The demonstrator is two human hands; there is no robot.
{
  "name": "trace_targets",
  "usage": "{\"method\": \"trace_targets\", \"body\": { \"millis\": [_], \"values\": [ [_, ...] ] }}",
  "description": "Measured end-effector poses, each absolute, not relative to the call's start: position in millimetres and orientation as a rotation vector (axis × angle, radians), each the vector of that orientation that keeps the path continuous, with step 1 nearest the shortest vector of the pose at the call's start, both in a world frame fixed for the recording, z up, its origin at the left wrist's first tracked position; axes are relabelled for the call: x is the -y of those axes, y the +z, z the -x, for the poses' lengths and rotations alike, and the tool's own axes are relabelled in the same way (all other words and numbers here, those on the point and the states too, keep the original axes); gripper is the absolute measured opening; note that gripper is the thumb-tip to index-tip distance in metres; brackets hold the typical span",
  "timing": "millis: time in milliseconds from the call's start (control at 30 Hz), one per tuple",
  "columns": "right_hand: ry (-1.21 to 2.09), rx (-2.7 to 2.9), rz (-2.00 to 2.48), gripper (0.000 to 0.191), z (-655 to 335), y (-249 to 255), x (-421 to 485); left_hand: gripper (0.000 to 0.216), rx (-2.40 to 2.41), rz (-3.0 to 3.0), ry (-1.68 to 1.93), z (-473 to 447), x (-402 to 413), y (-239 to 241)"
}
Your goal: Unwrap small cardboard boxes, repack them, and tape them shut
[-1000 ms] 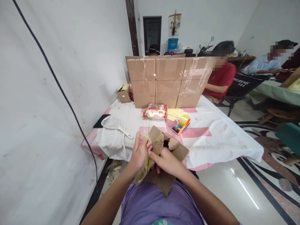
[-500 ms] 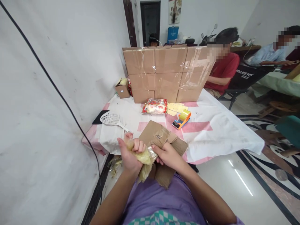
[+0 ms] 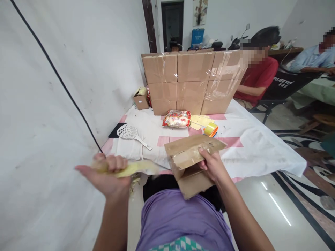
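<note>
Blurred yellowish film (image 3: 134,168) held in the left grip (image 3: 111,176), torn-edged cardboard box (image 3: 187,157) held by the right grip (image 3: 212,166), white perforated scoop (image 3: 128,131), red-printed packet (image 3: 177,119) and tape roll (image 3: 210,129) laid on the cloth-covered surface (image 3: 261,146), taped cartons (image 3: 195,67) stacked behind.

In my left grip (image 3: 111,174), the crumpled translucent yellow strip (image 3: 138,168) is blurring. My open brown cardboard box (image 3: 192,151) is hiding part of the orange tape dispenser (image 3: 216,131) with its yellow roll (image 3: 209,129); the right edge is cropping a light-blue-shirted person (image 3: 305,62).
</note>
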State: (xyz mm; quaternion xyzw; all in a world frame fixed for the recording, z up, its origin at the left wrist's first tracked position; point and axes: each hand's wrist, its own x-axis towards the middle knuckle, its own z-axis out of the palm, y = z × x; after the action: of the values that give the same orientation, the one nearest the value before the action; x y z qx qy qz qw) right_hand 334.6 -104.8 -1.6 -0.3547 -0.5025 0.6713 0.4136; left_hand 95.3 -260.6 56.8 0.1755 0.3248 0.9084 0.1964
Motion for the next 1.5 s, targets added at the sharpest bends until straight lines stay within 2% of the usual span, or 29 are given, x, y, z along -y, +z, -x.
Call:
{"method": "trace_targets", "body": {
  "millis": [133,267,433,500,533,633,700,767,833,933,1033,1100,1167,1267,1333,1433,1500],
  "values": [
    [1.752,1.222,0.857,0.042,-354.7,6.3,96.0,0.063,-0.969,-0.436,2.599,-66.3,274.8,66.7],
    [1.820,1.320,0.874,0.043,-332.2,30.5,76.9,0.062,-0.953,-0.462,2.599,-65.3,270.6,68.9],
    [1.846,1.593,0.873,0.051,-266.8,68.0,17.7,0.047,-0.926,-0.633,2.539,-66.5,263.3,68.3],
    [1.666,1.800,0.925,0.048,-246.5,80.5,12.8,0.039,-0.950,-0.693,2.508,-66.0,262.4,65.4],
    [1.496,1.935,0.892,0.044,-239.2,84.9,19.4,0.042,-0.986,-0.715,2.507,-66.5,261.6,63.2],
    [0.949,2.312,0.442,0.035,-225.0,87.6,69.3,0.062,-1.105,-0.769,2.492,-71.8,257.7,55.2],
    [0.834,2.485,0.149,0.034,-216.7,81.9,109.7,0.067,-1.131,-0.794,2.425,-76.9,255.4,50.8],
    [0.850,2.536,0.119,0.015,-207.2,73.7,138.3,0.067,-1.158,-0.817,2.329,-80.5,255.9,48.3],
    [1.008,2.482,0.199,0.021,-198.8,65.9,149.4,0.072,-1.273,-0.860,2.299,-81.2,260.2,47.2],
    [1.311,2.330,0.258,0.030,-194.3,58.7,145.2,0.079,-1.705,-1.068,2.420,-79.4,271.4,46.9],
    [1.324,2.362,0.167,0.029,-199.3,58.3,141.5,0.060,-2.152,-1.529,2.120,-79.7,280.0,46.5],
    [1.162,2.460,0.046,0.021,-204.4,59.9,144.6,0.046,-2.188,-1.748,1.806,-81.4,281.1,45.5],
    [1.038,2.498,-0.046,0.021,-208.7,61.0,149.4,0.041,-2.130,-1.784,1.683,-83.3,279.4,43.2],
    [1.163,2.429,-0.049,0.028,-213.2,56.5,151.4,0.035,-2.110,-1.783,1.704,-84.5,277.4,37.7],
    [1.251,2.350,0.154,0.022,-215.5,48.4,147.7,0.028,-2.162,-1.759,1.791,-84.4,279.1,34.5],
    [1.159,2.239,0.559,0.016,-220.2,34.4,140.0,0.020,-2.244,-1.532,1.923,-83.9,283.5,33.2],
    [1.174,2.247,0.587,0.012,-224.4,28.4,138.7,0.024,-2.261,-1.511,1.882,-83.9,283.9,33.5]
  ]
}}
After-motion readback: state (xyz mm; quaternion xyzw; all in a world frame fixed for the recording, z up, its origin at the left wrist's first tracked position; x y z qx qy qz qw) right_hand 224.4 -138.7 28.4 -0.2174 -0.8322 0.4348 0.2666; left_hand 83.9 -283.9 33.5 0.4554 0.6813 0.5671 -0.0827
